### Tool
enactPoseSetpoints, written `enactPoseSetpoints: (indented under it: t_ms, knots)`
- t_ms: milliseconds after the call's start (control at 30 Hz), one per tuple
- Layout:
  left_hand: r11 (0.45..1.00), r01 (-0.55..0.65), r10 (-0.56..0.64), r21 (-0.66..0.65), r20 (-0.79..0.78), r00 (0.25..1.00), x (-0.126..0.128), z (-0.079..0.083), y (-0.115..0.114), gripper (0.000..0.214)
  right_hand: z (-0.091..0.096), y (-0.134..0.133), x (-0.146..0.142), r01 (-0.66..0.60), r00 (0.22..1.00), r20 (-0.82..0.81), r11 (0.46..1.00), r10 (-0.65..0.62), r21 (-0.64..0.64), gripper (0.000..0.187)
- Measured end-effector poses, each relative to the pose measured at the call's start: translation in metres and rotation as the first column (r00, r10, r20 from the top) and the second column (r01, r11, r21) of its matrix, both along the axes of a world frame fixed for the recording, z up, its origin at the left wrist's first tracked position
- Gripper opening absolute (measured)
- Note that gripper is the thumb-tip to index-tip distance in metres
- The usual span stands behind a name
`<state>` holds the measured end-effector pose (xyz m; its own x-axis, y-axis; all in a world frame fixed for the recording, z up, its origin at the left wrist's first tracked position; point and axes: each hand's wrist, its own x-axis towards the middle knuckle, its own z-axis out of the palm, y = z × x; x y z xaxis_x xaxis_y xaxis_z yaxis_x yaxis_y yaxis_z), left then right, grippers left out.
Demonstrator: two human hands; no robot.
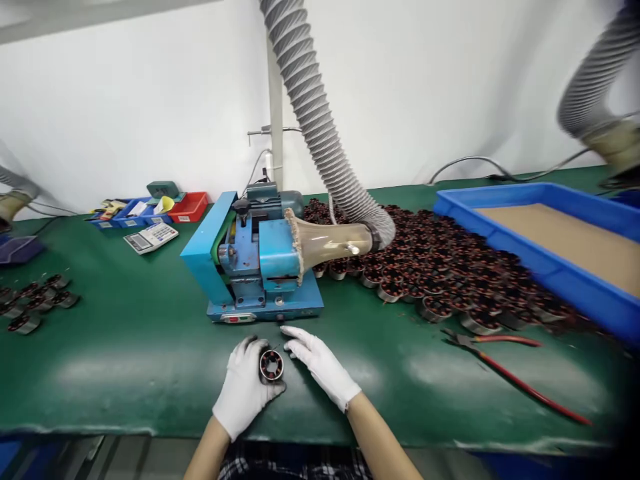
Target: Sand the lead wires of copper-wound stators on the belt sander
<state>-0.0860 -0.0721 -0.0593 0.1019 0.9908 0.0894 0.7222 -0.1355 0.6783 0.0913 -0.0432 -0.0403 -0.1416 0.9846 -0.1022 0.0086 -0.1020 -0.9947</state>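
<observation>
1. Bench (130, 360): green; grinder (277, 257) ahead of you.
2. Stator (265, 367): your side of the grinder, bore showing.
3. Left hand (243, 387): fingers curled around the stator; best press its outer wall evenly.
4. Right hand (317, 363): fingers loosely parted just beside it, apparently empty; best touch lightly.

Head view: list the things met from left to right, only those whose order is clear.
Small cluster of rings → calculator → left gloved hand holding a coil-wound ring → right gloved hand → red-handled pliers.
</observation>
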Motion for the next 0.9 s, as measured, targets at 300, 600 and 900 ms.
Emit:
enactPoseSetpoints:
  t_ms: [300,600,900]
  knots:
    - [0.977,0.047,0.041,-0.207,0.401,0.915,0.019,0.009,0.000,0.049,0.006,0.011,-0.008,-0.206,0.977,0.026,0.971,0.210,-0.119,0.024]
    - [0.892,0.338,0.230,-0.299,0.946,0.229,0.031,0.049,-0.024,0.067,0.064,-0.004,0.012,0.067,0.853,-0.508,0.991,-0.116,-0.113,0.036]
    - [0.935,0.190,0.182,-0.300,0.864,0.469,0.054,0.078,-0.003,0.048,0.073,0.000,0.007,0.014,0.965,-0.261,0.999,-0.025,-0.047,0.019]
